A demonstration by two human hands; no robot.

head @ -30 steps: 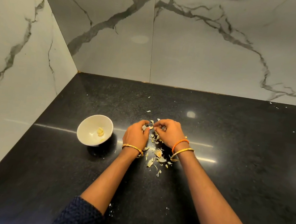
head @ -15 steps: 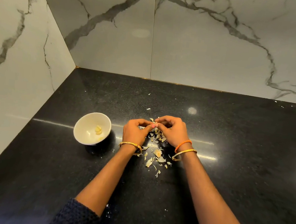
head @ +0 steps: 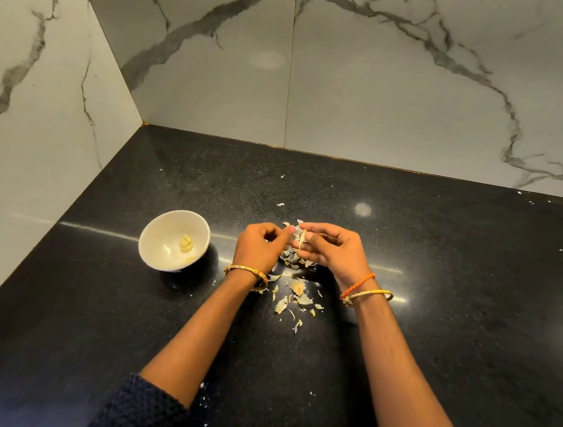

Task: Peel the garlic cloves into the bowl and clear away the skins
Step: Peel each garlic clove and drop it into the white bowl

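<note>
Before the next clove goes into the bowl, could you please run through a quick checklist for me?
1. Bowl upright beside left hand: ok.
2. Peeled cloves already inside the bowl: ok.
3. Both hands' grip on the garlic clove, with right hand: ok.
4. That clove fully peeled: cannot tell.
5. Garlic skins cleared off the countertop: not ok.

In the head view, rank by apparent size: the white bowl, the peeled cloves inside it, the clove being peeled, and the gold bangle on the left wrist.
1. white bowl
2. gold bangle
3. peeled cloves
4. clove being peeled, though the fingers partly hide it, so its place against the peeled cloves is unsure.
</note>
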